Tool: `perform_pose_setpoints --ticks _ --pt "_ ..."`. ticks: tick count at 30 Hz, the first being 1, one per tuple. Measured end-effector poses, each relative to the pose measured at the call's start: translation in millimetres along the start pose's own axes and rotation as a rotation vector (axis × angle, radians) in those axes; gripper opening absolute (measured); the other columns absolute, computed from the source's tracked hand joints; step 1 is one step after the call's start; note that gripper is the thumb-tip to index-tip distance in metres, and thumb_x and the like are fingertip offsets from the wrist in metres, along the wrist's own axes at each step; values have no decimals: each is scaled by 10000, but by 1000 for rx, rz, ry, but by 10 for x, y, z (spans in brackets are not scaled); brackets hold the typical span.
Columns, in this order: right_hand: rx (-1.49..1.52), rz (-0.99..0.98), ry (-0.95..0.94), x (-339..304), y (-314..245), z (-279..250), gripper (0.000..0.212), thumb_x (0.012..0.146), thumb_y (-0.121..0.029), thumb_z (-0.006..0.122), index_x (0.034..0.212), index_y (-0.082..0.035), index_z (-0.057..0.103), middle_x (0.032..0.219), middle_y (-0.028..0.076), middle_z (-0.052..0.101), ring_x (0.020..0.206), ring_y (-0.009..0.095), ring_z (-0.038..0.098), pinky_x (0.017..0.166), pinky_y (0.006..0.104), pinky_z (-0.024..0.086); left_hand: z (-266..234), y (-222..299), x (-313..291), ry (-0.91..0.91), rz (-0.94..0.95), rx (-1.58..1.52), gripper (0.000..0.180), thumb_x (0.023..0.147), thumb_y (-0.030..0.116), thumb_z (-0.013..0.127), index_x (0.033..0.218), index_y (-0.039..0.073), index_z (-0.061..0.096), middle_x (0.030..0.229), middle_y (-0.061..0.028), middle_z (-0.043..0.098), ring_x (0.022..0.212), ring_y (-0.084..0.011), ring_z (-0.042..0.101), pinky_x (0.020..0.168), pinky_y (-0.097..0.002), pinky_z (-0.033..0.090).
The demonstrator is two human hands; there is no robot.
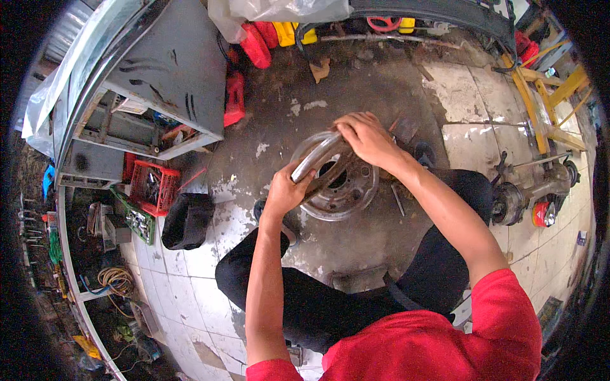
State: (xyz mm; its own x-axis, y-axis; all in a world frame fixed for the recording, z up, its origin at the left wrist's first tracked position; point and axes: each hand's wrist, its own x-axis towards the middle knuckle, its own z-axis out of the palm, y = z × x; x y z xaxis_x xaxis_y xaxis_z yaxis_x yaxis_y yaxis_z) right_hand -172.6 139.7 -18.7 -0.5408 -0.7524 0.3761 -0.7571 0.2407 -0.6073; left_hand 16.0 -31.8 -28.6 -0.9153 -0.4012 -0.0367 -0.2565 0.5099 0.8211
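Observation:
Both hands are closed on a shiny metal ring (317, 155), which is tilted above a steel wheel rim (359, 202). My left hand (287, 190) grips the ring's near left side, thumb on top. At its far right side my right hand (370, 138) wraps over the edge. Lying on the floor between my feet, the wheel rim shows a round centre hole and several smaller holes around it. The ring covers part of the rim. Whether the two touch, I cannot tell.
At the left stand a grey metal cabinet (178, 70), a red crate (155, 187) and a green tool case (136, 219). A black container (188, 221) sits beside them. An axle-like metal part (534, 185) lies at the right, below a yellow frame (537, 108). A thin rod (398, 199) lies near the rim.

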Motion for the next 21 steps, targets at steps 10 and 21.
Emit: perform_pose_setpoints --ticks 10,21 --pt "-101 -246 14 -90 -322 39 225 997 -253 564 1094 -100 697 1180 117 670 1145 313 601 1048 508 374 16 464 146 -12 230 212 439 872 300 739 1226 48 673 1105 -229 709 1024 -429 674 854 -463 539" --pt "80 0 0 -18 -254 -9 392 1034 -381 493 1075 -56 707 1121 143 699 1165 360 603 1046 524 382 92 508 219 65 223 325 456 862 402 731 1191 87 703 1003 -244 718 945 -447 681 810 -498 563"
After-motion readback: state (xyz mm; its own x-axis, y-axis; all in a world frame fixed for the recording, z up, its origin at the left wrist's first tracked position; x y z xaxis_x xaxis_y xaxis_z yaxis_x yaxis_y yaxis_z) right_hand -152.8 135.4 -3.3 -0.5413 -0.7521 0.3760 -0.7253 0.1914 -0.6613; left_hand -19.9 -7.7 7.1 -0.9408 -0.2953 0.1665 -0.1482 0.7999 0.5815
